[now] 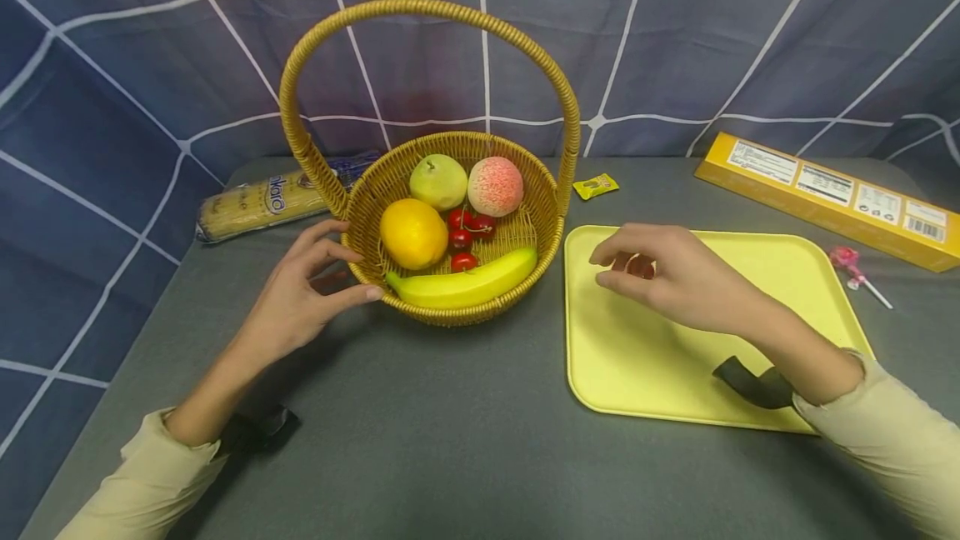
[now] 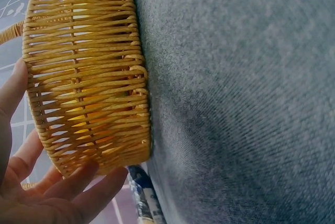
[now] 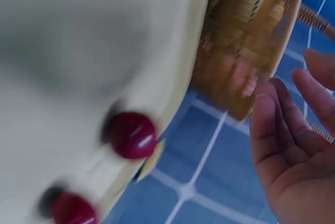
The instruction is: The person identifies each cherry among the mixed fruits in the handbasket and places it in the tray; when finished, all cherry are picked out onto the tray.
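A wicker basket (image 1: 450, 319) with a tall arched handle holds an orange fruit (image 1: 414, 233), a green fruit (image 1: 438, 182), a peach (image 1: 496, 187), several red cherries (image 1: 461, 240) and a banana (image 1: 468, 283). My left hand (image 1: 296, 294) holds its left side, thumb at the front rim, other fingers spread along rim and wall; the left wrist view shows them against the weave (image 2: 84, 77). My right hand (image 1: 675, 277) hovers over the yellow tray (image 1: 645, 382), fingers bent with nothing between them. Two cherries (image 3: 132, 135) lie on the tray below, partly hidden by that hand in the head view.
Behind the basket's left side lies a pasta packet (image 1: 262, 205). A small yellow wrapped sweet (image 1: 596, 186) sits behind the tray. A long yellow box (image 1: 832, 198) and a pink lollipop (image 1: 847, 261) are at the right. A tiled-pattern cloth (image 1: 675, 48) hangs at the back.
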The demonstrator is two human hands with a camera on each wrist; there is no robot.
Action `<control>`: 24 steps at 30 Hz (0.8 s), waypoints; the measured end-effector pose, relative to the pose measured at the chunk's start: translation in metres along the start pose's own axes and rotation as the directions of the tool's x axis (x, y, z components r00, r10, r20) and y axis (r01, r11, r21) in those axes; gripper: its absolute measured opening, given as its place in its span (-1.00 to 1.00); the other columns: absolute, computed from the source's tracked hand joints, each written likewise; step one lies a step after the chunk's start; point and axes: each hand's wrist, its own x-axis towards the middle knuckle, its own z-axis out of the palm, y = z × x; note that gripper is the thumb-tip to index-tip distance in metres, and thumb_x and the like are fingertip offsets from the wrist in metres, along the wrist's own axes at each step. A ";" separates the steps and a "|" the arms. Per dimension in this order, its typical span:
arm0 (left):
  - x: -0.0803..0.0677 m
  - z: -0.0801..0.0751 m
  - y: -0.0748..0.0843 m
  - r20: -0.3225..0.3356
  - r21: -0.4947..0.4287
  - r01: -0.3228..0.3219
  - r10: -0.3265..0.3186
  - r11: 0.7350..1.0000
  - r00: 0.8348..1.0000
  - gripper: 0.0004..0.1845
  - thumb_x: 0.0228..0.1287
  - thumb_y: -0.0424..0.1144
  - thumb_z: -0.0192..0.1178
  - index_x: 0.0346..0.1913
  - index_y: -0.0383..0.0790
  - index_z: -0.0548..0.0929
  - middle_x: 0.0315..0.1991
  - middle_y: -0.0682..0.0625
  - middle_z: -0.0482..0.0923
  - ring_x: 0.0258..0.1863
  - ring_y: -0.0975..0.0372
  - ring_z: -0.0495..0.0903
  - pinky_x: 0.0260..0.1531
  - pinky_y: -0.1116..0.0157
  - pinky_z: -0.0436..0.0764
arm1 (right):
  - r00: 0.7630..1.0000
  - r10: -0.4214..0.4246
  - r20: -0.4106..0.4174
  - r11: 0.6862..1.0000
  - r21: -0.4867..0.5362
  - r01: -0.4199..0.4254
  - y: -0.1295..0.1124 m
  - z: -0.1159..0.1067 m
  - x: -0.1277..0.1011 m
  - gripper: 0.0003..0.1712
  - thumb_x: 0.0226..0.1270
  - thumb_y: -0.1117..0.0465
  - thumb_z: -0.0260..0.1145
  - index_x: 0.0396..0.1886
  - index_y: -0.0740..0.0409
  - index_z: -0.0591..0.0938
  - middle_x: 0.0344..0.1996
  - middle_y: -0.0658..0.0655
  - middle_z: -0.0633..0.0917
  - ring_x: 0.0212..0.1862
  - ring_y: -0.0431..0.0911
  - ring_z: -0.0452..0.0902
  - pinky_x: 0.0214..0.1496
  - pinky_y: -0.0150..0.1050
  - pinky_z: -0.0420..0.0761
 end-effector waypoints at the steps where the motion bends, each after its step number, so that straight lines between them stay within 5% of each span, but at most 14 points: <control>1: 0.000 0.000 0.000 -0.001 0.004 -0.001 0.001 1.000 1.000 -0.63 0.11 -0.31 0.49 -0.09 -0.41 0.61 0.37 -0.19 0.23 0.30 -0.13 0.30 0.16 -0.14 0.52 | 1.000 -0.018 -0.002 1.000 0.009 0.018 -0.004 0.003 0.005 -0.84 0.25 0.33 0.42 -0.20 0.04 0.71 -0.37 -0.19 0.64 -0.35 -0.27 0.52 -0.38 -0.31 0.59; 12: 0.001 -0.001 0.000 0.000 0.001 0.002 -0.002 1.000 1.000 -0.64 0.09 -0.32 0.50 -0.11 -0.40 0.62 0.36 -0.17 0.25 0.30 -0.09 0.32 0.17 -0.09 0.53 | 0.989 -0.122 0.086 0.992 -0.009 0.124 -0.041 0.042 0.078 -0.77 0.26 0.31 0.37 -0.08 0.19 0.71 -0.16 0.07 0.70 -0.15 -0.06 0.56 -0.06 -0.16 0.55; 17: 0.002 -0.002 0.000 -0.002 -0.011 -0.002 0.002 1.000 1.000 -0.64 0.08 -0.33 0.50 -0.12 -0.41 0.62 0.36 -0.18 0.25 0.31 -0.09 0.30 0.18 -0.11 0.51 | 0.971 -0.060 0.232 0.998 -0.008 0.063 -0.041 0.057 0.107 -0.72 0.22 0.33 0.35 -0.04 0.20 0.70 -0.15 0.08 0.72 -0.13 -0.08 0.58 0.00 -0.19 0.57; 24: 0.001 0.000 0.002 0.005 0.005 0.025 -0.025 1.000 1.000 -0.64 0.09 -0.29 0.50 -0.11 -0.38 0.62 0.37 -0.16 0.24 0.26 -0.14 0.34 0.17 -0.18 0.48 | 0.917 -0.005 0.398 1.000 0.021 -0.003 -0.035 0.069 0.130 -0.68 0.21 0.31 0.37 -0.02 0.19 0.68 -0.20 0.11 0.70 -0.11 -0.06 0.58 0.02 -0.21 0.58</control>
